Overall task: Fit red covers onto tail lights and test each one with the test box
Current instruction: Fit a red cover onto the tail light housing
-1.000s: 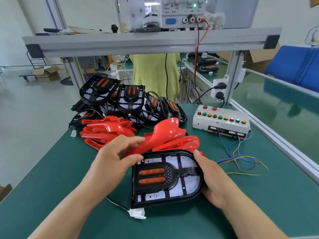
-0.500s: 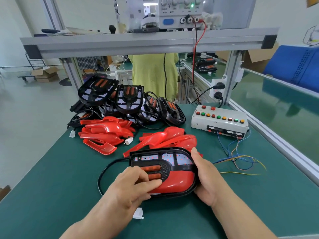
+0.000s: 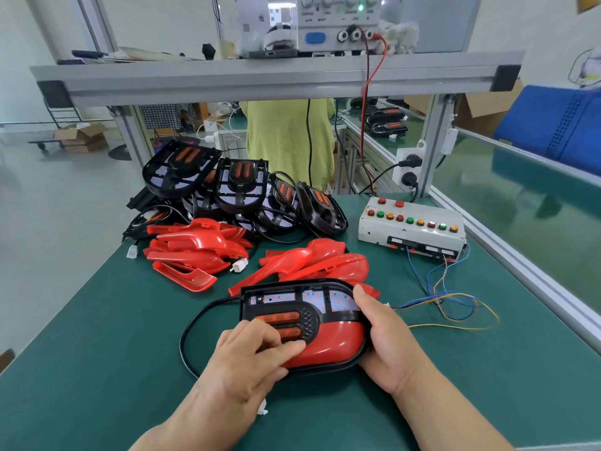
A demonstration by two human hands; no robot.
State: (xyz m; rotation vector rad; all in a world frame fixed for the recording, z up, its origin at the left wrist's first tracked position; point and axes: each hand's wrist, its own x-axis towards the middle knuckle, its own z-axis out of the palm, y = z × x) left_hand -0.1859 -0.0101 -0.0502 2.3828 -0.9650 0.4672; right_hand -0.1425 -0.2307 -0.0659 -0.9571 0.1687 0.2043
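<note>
your left hand lies on top of the cover, thumb flat along its red face, fingers bent with tips down near the orange bars; it presses, wraps round nothing. your right hand grips the right end of the light, thumb over the top rim, palm against the edge, other fingers hidden under it. light lies flat on the green table, close in front of you, between both hands. cover sits in the near half of the black frame; far half is bare, small red leds lit on the white board. can't tell if the cover is fully seated. black cable loops out from the light's left side; white plug peeks out by your left wrist. loose covers in two piles, left pile and right pile, just behind the light. stack of bare lights behind those. test box at far right, well apart from your hands, coloured wires trailing from it across the table toward your right hand.
</note>
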